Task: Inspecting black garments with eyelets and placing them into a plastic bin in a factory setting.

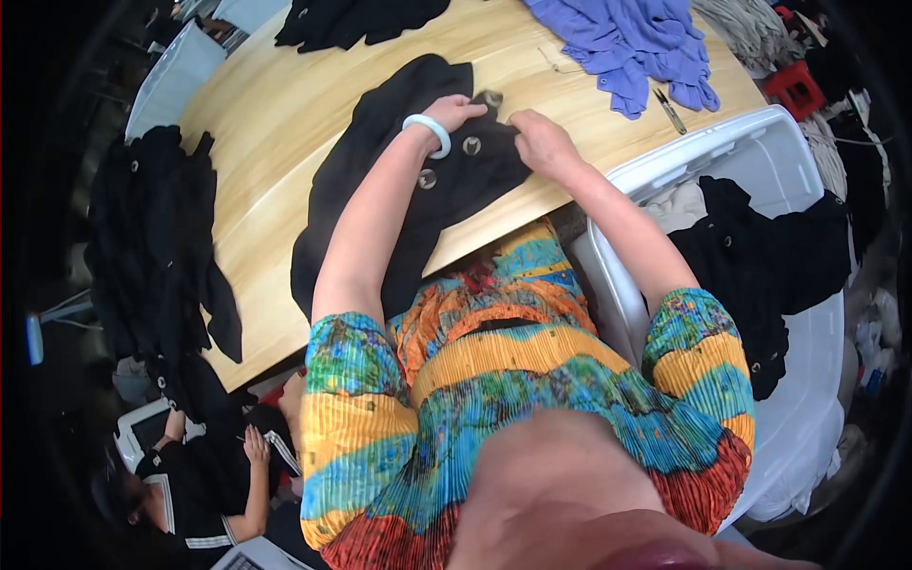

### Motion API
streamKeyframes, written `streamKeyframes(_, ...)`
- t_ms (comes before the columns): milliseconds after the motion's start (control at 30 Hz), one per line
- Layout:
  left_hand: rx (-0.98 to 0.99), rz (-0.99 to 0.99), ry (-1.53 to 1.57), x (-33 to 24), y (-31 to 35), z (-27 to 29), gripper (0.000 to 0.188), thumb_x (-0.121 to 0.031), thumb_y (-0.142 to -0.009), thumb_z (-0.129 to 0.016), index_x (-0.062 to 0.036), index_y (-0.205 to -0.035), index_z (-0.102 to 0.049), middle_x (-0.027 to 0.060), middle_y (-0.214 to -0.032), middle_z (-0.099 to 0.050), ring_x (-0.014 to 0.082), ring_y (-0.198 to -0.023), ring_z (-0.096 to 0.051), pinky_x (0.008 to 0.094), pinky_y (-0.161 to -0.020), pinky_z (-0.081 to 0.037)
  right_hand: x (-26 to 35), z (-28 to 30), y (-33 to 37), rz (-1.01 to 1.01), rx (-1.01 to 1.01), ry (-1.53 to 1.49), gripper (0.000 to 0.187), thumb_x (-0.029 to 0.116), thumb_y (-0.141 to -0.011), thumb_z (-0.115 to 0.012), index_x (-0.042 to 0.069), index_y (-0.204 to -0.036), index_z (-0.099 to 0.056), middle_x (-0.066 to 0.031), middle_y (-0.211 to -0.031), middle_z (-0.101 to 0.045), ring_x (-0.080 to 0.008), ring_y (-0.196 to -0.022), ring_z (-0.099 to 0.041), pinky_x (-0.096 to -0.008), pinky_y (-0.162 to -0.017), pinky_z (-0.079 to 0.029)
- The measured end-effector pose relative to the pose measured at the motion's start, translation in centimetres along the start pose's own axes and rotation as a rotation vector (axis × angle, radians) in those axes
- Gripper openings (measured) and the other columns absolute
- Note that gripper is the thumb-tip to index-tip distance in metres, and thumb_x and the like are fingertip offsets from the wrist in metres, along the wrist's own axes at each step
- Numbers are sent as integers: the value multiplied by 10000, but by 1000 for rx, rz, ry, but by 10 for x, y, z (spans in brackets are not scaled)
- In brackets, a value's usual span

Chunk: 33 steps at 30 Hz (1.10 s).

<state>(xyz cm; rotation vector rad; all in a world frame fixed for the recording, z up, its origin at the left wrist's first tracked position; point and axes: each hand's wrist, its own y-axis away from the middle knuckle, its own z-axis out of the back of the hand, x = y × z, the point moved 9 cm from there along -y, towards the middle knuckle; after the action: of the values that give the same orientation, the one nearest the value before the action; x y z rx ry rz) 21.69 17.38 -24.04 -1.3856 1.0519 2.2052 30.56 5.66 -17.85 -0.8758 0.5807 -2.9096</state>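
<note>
A black garment with large buttons [380, 161] lies spread on the wooden table in front of me, its lower part hanging over the near edge. My left hand [456, 112], with a pale bangle on its wrist, pinches the cloth beside the topmost brownish button [490, 98]. Fingers closed, my right hand [545, 144] grips the garment's right edge. Between and below the hands, two more round buttons show, one in the middle [471, 145] and one lower left [427, 179]. The fingertips of both hands are partly hidden.
A purple garment [627, 47] and small thread snips [670, 111] lie at the far right. More black clothing rests at the back [361, 19] and over the left edge [157, 247]. A white plastic bin [798, 152] with clothes stands at right. Another person [204, 484] sits lower left.
</note>
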Motion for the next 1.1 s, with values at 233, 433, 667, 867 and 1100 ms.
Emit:
streamKeyframes(233, -101, -56, -743, -14, -28, -10, 550, -516, -677, -614, 12, -821, -658, 196, -820, -631, 269, -758, -620, 328, -693, -474, -6, -13, 0, -4, -21, -54, 192, 17, -714, -468, 55, -882, -552, -170, -818, -571, -354, -808, -542, -417, -704, -448)
streamKeyframes(433, -103, -148, -564, -18, -23, -37, 272, -284, -697, -611, -42, -806, -672, 172, -846, -634, 270, -809, -613, 329, -750, -461, -10, -3, 6, -93, -36, -50, 229, 9, -708, -481, 57, -921, -549, -149, -871, -565, -320, -857, -546, -390, -737, -448)
streamKeyframes(667, 31, -200, -539, -25, -18, -43, 295, -279, -734, -587, -13, -842, -654, 174, -898, -624, 265, -861, -592, 326, -761, -440, -10, 2, 2, -71, -95, -23, 211, 10, -703, -516, 48, -911, -516, -142, -891, -547, -321, -878, -529, -396, -741, -441)
streamKeyframes(867, 30, -257, -694, -33, -22, -48, 349, -299, -803, -501, 21, -843, -634, 204, -905, -608, 327, -882, -563, 350, -775, -432, -19, 1, -2, -117, -84, 25, 222, 58, -738, -559, 32, -953, -511, -178, -910, -535, -348, -856, -519, -407, -738, -430)
streamKeyframes(1100, 193, -442, -608, -39, -1, -66, 432, -363, -852, -360, -34, -1016, -587, 239, -1027, -562, 385, -972, -521, 404, -871, -401, -18, -10, -9, -53, -94, -80, 250, 17, -740, -426, 21, -907, -612, -226, -903, -582, -370, -892, -535, -411, -794, -425)
